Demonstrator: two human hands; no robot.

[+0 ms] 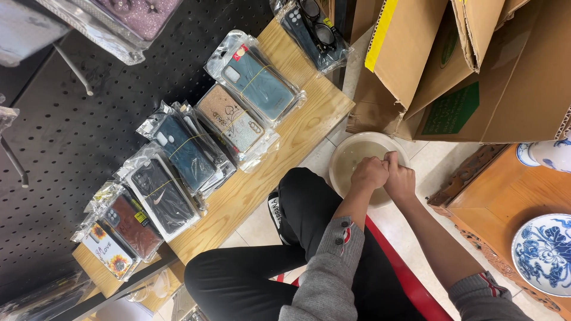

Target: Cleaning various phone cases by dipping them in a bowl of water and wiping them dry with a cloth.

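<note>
Because the round white basin of cloudy water (355, 150) sits on the pale tiled floor (431, 163) right against the person's black-trousered knee (303, 196), a hard squeeze or a nudge of the leg could, I judge, slop water over the rim. To the left of the hands, such a splash would reach the low wooden shelf (297, 128) where bundles of phone cases in clear plastic sleeves (238, 113) lie in a row, each bound with an elastic band. Above the hands, it would soak the bottom edges of the brown cardboard boxes (416, 65) that stand just behind the basin, and wet card softens quickly. Wet tile underfoot could also become slippery. The left hand (369, 173) is curled into a loose fist over the middle of the basin, knuckles up, and it presses against the right hand (399, 178), which is likewise closed. The two are clasped together as though wringing or rubbing something between them, yet I cannot tell what, if anything, they hold, since the fingers hide it. Both grey sleeves are pushed back clear of the water. Well to the right of the hands, a carved wooden tabletop (488, 196) carries a blue-and-white patterned porcelain plate (544, 252), far enough off that a splash seems unlikely to matter.
</note>
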